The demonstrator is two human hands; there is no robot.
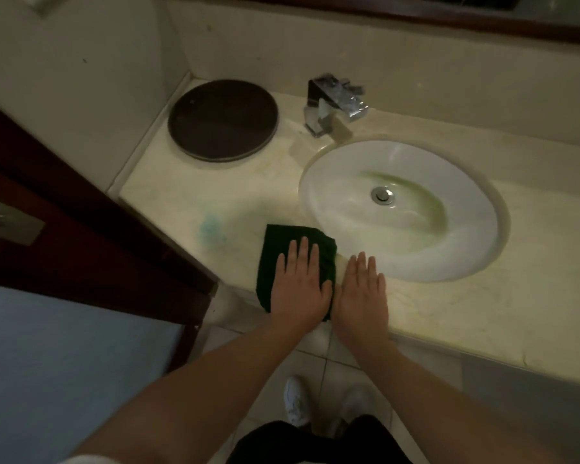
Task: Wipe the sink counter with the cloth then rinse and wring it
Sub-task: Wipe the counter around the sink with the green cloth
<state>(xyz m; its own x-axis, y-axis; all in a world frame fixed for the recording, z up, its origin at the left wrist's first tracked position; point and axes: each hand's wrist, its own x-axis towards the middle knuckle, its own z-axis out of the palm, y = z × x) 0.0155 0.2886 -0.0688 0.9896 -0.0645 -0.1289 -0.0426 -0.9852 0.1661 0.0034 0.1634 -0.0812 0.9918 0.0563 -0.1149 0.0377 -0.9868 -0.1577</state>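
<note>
At counter's front edge, left of basin [332, 175]: my left hand [298, 283] lies flat, fingers straight, pressing on dark green cloth [282, 241]; palm hides the cloth's near right part. My right hand [362, 293] lies flat on bare counter [181, 195] just beside cloth, fingers straight, holding nothing. Light dim. Faucet [332, 102] blurred, lever position unreadable. Bluish smear [211, 229] left of cloth, edges indistinct.

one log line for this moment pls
phase: wipe | left hand: flat on green cloth | right hand: flat on counter beside sink
</note>
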